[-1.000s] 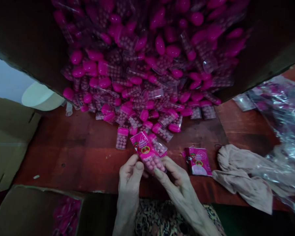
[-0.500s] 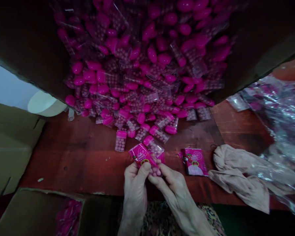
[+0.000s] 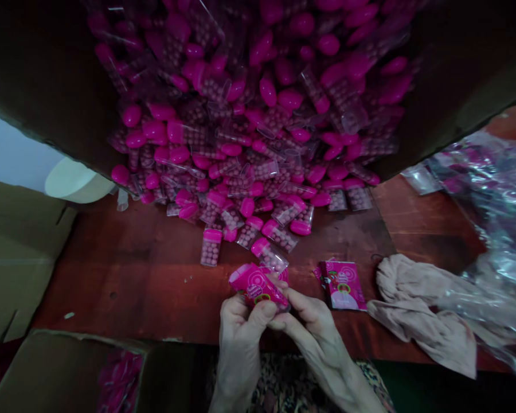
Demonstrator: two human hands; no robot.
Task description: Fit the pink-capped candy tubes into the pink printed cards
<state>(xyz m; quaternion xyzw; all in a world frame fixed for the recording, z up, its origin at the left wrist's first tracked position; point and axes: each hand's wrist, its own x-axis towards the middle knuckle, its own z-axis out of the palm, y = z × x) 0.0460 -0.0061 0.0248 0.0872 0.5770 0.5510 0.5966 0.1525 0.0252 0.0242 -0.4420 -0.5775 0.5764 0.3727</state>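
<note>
My left hand [image 3: 243,341] has its thumb and fingers closed on a pink printed wrapper [image 3: 255,282]. The wrapper is bent over a small clear container of pink candy balls, which is now almost wholly hidden. From the right side, my right hand [image 3: 316,330] grips the same bundle, thumb and fingertips at its lower right end. Just beyond my fingers lies a pink-capped candy container [image 3: 269,254] on its side. A stack of pink printed wrappers [image 3: 344,285] rests to the right of my right hand.
A large tipped box [image 3: 447,74] spills a heap of candy containers [image 3: 249,172] onto the red wooden table [image 3: 146,275]. A cloth [image 3: 425,315] and clear plastic bags [image 3: 499,201] lie right. A white bowl [image 3: 77,180] and an open carton [image 3: 64,367] are left.
The pink wrapper has been folded over the candy container, covering the balls that showed before. Both hands have shifted slightly right and toward me.
</note>
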